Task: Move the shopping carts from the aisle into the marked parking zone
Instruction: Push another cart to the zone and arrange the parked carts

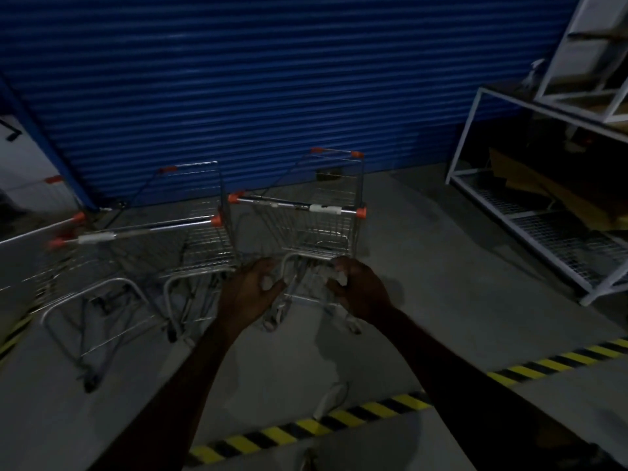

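Here, the left hand [249, 294] and the right hand [360, 290] hang half open, fingers loosely curled around nothing, just short of the nearer cart [319, 226], which stands beside a second cart [200, 232] on the floor's far edge, past the striped line [306, 426] and by the blue shutter [272, 79].

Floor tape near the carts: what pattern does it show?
The floor tape has yellow-and-black diagonal stripes; head view.

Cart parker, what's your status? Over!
Left hand, right hand empty, fingers loose. Nearest cart beyond striped line, beside second cart. White rack off right, apart.
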### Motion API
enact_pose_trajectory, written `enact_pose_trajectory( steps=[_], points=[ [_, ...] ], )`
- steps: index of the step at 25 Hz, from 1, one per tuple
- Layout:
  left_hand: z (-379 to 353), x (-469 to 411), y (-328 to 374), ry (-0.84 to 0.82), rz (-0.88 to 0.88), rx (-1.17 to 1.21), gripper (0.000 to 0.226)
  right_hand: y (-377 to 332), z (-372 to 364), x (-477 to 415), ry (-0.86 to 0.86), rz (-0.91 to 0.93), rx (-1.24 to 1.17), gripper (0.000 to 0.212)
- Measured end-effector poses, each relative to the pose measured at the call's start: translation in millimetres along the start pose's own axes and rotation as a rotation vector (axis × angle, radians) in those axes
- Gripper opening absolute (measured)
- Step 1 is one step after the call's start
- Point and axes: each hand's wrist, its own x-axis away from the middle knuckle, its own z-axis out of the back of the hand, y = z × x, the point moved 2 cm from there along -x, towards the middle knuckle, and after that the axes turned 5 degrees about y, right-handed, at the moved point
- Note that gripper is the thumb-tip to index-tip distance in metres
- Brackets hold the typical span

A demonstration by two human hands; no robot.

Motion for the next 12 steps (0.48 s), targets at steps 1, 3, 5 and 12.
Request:
enact_pose_trajectory(
  steps=[1, 3, 5, 12],
  points=[
    [9, 14, -1, 0.016, 0.0, -0.025, 0.043, -6, -3, 10, 0.038, -0.019, -0.031, 0.058],
    [29, 39, -10, 0.014, 0.024, -0.046, 0.042, -17, -13, 30, 0.114, 0.002, -0.073, 0.053],
    [49, 55, -17, -0.009, 0.048, -0.056, 0.046, -36, -17, 46, 0.106, 0.041, -0.088, 0.048],
    [126, 117, -18, 0.084, 0.111, -0.038, 0.046, -96, -44, 95, 0.054, 0.069, -0.051, 0.055]
  ],
)
